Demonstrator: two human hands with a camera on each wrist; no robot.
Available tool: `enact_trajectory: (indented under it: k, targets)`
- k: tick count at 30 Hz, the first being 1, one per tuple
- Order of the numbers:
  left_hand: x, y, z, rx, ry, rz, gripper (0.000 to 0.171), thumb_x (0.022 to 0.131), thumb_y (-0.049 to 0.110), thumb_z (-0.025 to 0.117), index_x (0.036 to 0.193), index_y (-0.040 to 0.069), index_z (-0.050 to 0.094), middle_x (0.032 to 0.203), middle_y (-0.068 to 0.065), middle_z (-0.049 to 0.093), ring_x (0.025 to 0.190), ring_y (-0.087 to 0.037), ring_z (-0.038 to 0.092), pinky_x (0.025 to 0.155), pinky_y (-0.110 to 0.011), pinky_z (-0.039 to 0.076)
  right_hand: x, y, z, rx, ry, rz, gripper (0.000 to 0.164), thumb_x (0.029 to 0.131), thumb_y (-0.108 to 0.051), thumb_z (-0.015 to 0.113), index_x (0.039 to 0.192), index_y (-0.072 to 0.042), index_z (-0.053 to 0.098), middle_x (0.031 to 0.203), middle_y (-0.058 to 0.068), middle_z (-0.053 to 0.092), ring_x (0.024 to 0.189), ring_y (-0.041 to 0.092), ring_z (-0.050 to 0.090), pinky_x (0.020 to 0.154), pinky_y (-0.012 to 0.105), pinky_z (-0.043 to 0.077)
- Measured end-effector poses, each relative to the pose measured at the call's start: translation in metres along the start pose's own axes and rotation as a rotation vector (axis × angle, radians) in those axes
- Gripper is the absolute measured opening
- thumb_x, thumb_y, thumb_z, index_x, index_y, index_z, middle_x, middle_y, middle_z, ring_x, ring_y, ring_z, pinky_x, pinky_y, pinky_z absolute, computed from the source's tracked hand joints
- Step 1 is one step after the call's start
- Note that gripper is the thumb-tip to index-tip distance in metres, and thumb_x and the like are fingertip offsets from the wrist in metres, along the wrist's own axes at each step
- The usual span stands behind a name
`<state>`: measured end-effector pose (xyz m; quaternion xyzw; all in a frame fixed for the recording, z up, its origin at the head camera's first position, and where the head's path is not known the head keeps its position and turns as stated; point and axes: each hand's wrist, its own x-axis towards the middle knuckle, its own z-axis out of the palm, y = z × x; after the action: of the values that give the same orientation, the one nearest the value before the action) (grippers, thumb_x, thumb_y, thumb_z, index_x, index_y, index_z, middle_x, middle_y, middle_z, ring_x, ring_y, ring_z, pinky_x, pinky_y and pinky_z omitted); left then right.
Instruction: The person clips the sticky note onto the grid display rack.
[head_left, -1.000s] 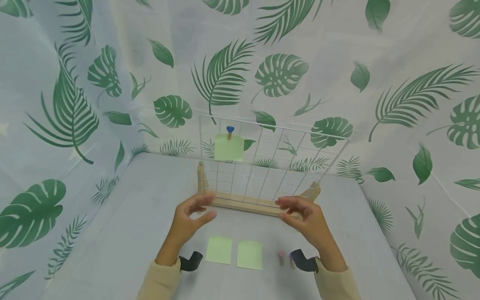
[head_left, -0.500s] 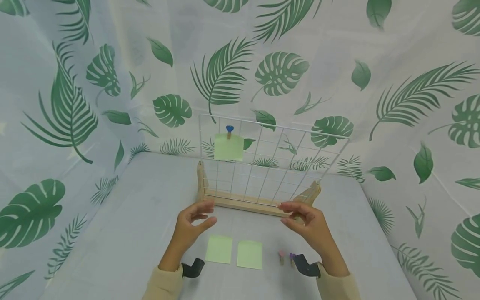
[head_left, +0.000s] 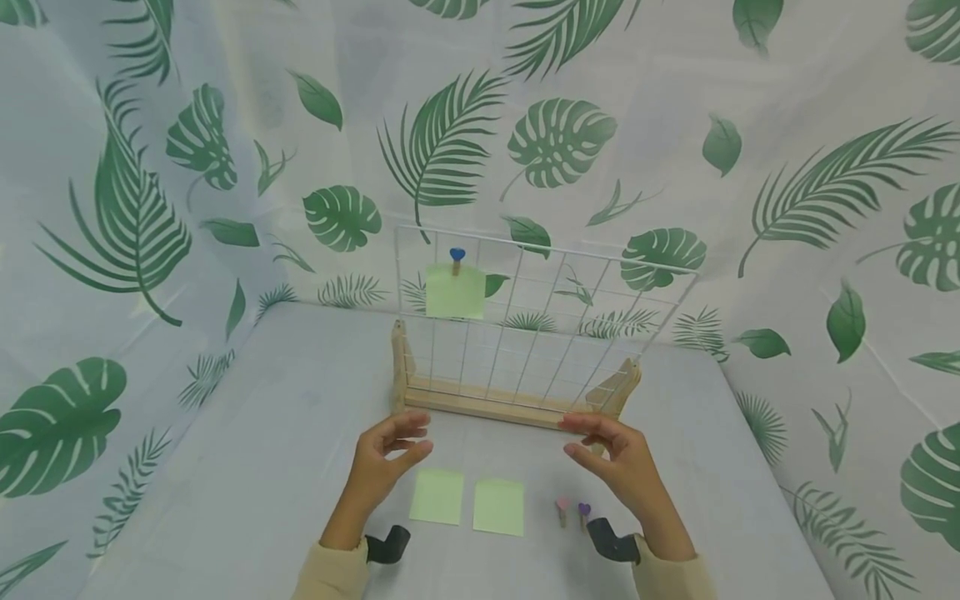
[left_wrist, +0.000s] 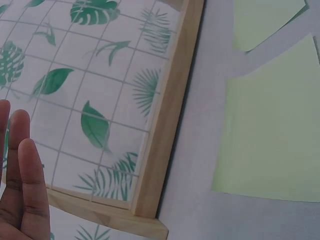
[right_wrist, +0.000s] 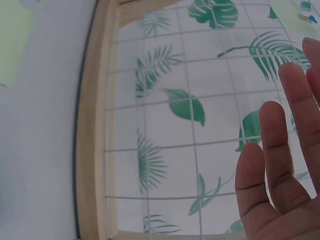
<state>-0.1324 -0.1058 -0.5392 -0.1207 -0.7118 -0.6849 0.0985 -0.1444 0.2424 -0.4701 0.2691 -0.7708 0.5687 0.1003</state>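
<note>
My left hand (head_left: 382, 458) hovers over the table in front of the wire rack's left end, fingers relaxed and holding nothing. Mirroring it, my right hand (head_left: 618, 458) hovers before the rack's right end, also without anything in its grasp. Between and below the hands lie two pale green sticky notes, a left note (head_left: 437, 497) and a right note (head_left: 498, 506). By the right wrist are a pink-topped clothespin (head_left: 562, 511) and a purple heart clothespin (head_left: 584, 514). A blue heart clothespin (head_left: 457, 260) fastens another green note (head_left: 455, 292) to the white wire grid (head_left: 525, 325).
The grid stands upright in a wooden base (head_left: 487, 406) with wooden side supports, a right one (head_left: 617, 387) among them. Behind and beside the pale table (head_left: 300, 400) hangs a white cloth (head_left: 465, 50) printed with green leaves. Black wrist mounts sit at both sleeves.
Both hands have drawn slightly back from the rack toward the person, staying relaxed. The purple heart clothespin shows more fully beside the right wrist. Notes and rack stay in place.
</note>
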Motion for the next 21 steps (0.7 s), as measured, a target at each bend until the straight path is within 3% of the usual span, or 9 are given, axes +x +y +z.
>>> enact_trajectory:
  k: [12, 21]
  targets:
    - [-0.008, -0.009, 0.006, -0.007, 0.011, -0.064, 0.036, 0.095, -0.002, 0.078, 0.130, -0.004, 0.071, 0.127, -0.023, 0.074, 0.109, -0.009, 0.071, 0.093, -0.025, 0.057, -0.012, 0.013, -0.001, 0.005, -0.001, 0.020, 0.031, 0.087, 0.021, 0.074, 0.117, 0.012, 0.071, 0.119, -0.012, 0.077, 0.109, -0.002, 0.069, 0.084, 0.016, 0.053]
    - [-0.017, -0.018, 0.011, -0.020, 0.029, -0.146, 0.036, 0.095, 0.000, 0.079, 0.131, -0.002, 0.071, 0.127, -0.022, 0.074, 0.109, -0.013, 0.071, 0.094, -0.025, 0.056, -0.024, 0.022, -0.002, -0.006, 0.008, 0.105, 0.029, 0.090, 0.016, 0.075, 0.118, 0.010, 0.072, 0.118, -0.010, 0.078, 0.106, 0.003, 0.067, 0.084, 0.018, 0.051]
